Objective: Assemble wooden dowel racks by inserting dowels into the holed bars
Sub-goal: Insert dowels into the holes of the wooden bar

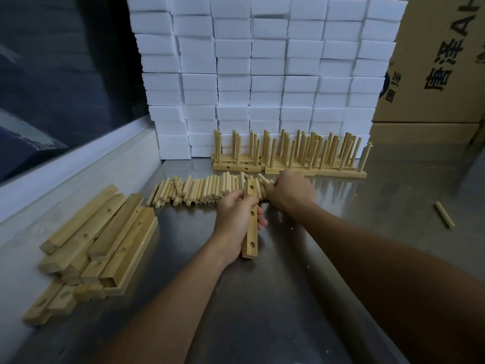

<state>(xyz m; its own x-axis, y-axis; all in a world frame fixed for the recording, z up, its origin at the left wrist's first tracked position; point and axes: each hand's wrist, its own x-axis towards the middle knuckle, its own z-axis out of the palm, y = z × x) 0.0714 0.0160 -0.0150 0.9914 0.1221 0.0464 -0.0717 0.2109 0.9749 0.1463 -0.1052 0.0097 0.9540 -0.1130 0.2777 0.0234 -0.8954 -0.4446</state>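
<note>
Wooden holed bar (250,222) in left hand (236,219); right hand (290,191) fingertips hidden among dowels (207,190).

Pale matt wooden bars (102,240) and dowels (199,190) on a glossy table (315,285) (probably steel).

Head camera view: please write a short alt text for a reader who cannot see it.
The left hand grips a pale wooden bar with round holes above a steel table, while the right hand reaches into a row of loose short wooden dowels. Finished dowel racks stand behind, before stacked white foam blocks.
</note>
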